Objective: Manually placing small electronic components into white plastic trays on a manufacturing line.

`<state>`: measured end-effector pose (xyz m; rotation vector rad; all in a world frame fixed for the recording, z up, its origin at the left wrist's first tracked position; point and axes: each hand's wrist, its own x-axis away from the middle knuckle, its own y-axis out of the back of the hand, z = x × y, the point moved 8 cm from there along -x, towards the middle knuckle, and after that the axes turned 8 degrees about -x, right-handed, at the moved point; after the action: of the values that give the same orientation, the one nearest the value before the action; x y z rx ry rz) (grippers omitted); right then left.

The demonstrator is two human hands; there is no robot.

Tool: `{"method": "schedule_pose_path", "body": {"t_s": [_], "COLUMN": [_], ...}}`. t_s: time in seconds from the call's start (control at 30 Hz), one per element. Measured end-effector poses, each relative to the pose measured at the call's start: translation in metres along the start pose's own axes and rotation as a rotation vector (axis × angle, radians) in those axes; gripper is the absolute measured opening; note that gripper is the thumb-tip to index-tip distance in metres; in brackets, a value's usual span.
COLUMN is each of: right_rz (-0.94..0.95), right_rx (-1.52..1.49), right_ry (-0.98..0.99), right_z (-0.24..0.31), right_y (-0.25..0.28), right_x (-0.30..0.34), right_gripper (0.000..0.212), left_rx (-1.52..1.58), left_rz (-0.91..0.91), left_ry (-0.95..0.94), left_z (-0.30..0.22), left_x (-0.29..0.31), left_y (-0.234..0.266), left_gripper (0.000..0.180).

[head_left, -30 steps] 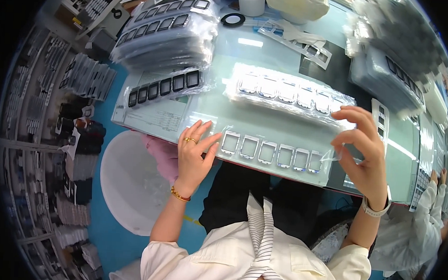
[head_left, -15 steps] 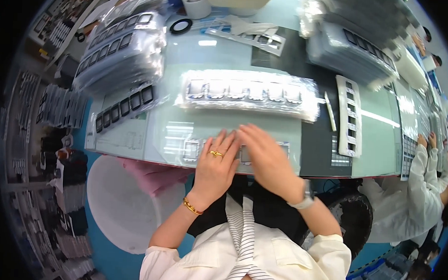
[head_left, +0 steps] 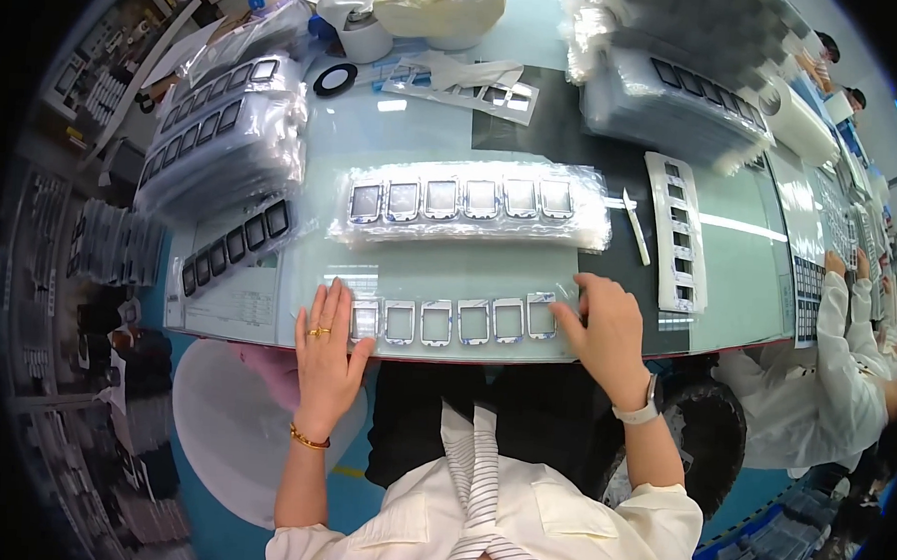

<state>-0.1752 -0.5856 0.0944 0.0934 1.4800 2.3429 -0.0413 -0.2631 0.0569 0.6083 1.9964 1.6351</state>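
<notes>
A clear film strip with several small square frames in a row lies along the near table edge. My left hand rests flat over the strip's left end, fingers stretched out and thumb apart. At the other end is my right hand, its thumb touching the strip beside the last frame and its fingers lightly bent, apart from the thumb. Just beyond lies a stack of clear film strips bearing similar frames. Neither hand grips anything that I can see.
A white pen-like tool and a white strip with square cut-outs lie to the right. Tall stacks of film-packed frames stand at left and right. A roll of black tape lies at the back. Another person sits far right.
My hands have parted from the middle of the strip, the left moving to its left end and the right to its right end. The row of frames between them is uncovered.
</notes>
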Motion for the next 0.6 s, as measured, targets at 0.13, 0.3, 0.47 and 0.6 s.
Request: {"method": "schedule_pose_path", "body": {"t_s": [0.13, 0.3, 0.47, 0.6], "right_rz": [0.04, -0.244, -0.264, -0.294], "right_rx": [-0.216, -0.43, -0.749, -1.107], "right_ry": [-0.118, 0.43, 0.299, -0.061], "right_z": [-0.018, 0.054, 0.038, -0.024], "right_y": [-0.003, 0.056, 0.069, 0.053], "right_x": [-0.003, 0.008, 0.016, -0.03], "right_gripper": [0.031, 0.016, 0.016, 0.018], "left_rx": [0.079, 0.113, 0.705, 0.91], "left_rz": [-0.034, -0.12, -0.005, -0.232], "left_ry": [0.004, 0.032, 0.125, 0.111], "left_z": [0.007, 0.014, 0.033, 0.034], "left_x": [-0.001, -0.005, -0.021, -0.068], "left_y": [0.008, 0.022, 0.005, 0.033], "left_gripper": [0.077, 0.087, 0.083, 0.074]}}
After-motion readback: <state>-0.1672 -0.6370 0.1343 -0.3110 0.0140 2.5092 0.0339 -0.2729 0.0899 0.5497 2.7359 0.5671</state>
